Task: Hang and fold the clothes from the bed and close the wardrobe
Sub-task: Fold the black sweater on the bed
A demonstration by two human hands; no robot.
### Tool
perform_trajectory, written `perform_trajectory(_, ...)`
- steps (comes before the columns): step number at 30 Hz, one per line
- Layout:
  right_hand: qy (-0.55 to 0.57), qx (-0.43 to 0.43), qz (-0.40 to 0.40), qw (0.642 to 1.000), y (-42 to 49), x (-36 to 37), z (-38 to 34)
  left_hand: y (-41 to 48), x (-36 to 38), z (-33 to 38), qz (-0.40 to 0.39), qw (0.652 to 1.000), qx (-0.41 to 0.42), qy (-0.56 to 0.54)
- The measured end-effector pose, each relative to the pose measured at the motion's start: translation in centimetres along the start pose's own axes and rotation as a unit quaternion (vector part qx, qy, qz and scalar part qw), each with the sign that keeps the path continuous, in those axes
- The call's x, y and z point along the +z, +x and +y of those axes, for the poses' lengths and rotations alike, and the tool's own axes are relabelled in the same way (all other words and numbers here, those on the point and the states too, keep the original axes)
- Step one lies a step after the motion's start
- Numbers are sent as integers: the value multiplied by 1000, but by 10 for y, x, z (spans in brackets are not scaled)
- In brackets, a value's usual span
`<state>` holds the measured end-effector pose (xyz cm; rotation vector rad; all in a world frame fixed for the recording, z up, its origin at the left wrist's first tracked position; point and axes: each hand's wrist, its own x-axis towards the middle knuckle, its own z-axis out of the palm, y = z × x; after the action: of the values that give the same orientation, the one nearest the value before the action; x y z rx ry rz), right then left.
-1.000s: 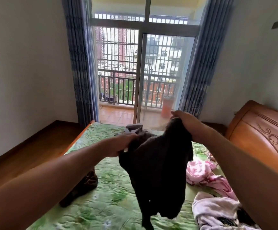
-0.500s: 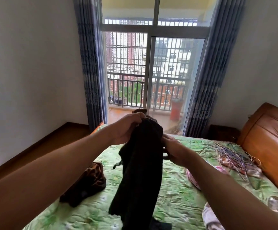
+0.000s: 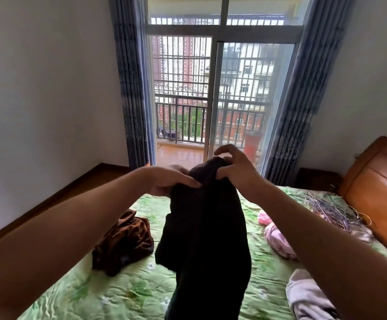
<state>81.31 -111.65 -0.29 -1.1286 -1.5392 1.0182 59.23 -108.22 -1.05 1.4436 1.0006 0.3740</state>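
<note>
- A strip of wooden floor (image 3: 77,192) runs along the left edge of the bed (image 3: 109,292), between the bed and the white wall.
- A crumpled brown garment (image 3: 123,241) lies on the bed near its left edge, with bare green quilt around it.
- The left hand (image 3: 167,181) is raised above the bed and grips the top of the dark garment (image 3: 206,227).
- The dark garment hangs down over the middle of the bed. Its lower end is out of frame.
- The right hand (image 3: 231,167) pinches the garment's top with its thumb, its upper fingers lifted and curled.
- A pink garment (image 3: 278,241) lies on the bed's right half.
- A pile of wire hangers (image 3: 331,209) sits on the bed beside the headboard (image 3: 377,185).
- A pale garment (image 3: 308,294) lies at the bed's near right edge.
</note>
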Motion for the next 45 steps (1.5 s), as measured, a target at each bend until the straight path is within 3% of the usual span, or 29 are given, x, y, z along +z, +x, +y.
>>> perform_trajectory(3,13,62,-20,998,-4,-20,14,2,3,3,90,992,84,-4)
perform_trajectory(7,77,191,-145,968,-11,-39,45,4,25,10,153,967,200,38)
perform_trajectory(9,55,231,-191,952,-14,-40,60,4,36,17,168,955,236,66)
perform_trajectory(11,5,242,-183,953,-15,-40,72,4,42,22,185,944,255,102)
perform_trajectory(15,-27,159,-99,982,-11,-40,72,5,43,21,226,930,232,173)
perform_trajectory(17,-97,80,-29,992,-7,-36,64,7,41,17,246,920,206,223)
perform_trajectory(20,-227,-28,39,973,-1,-34,54,7,31,12,222,921,173,268)
perform_trajectory(25,-133,-47,94,986,1,-51,47,6,2,-5,123,918,77,368)
perform_trajectory(29,-144,-44,99,984,5,-72,45,10,-27,-20,122,915,40,383)
perform_trajectory(34,-340,-63,68,936,5,-85,48,13,-47,-27,130,948,95,276)
perform_trajectory(37,-393,-70,42,916,-1,-87,47,16,-52,-32,179,945,141,234)
perform_trajectory(41,-406,77,-78,907,-9,-102,43,19,-59,-40,225,905,159,325)
perform_trajectory(43,-488,127,-101,858,-17,-111,45,19,-63,-44,237,870,170,397)
perform_trajectory(45,-578,119,-74,804,-23,-116,54,19,-63,-50,243,846,173,442)
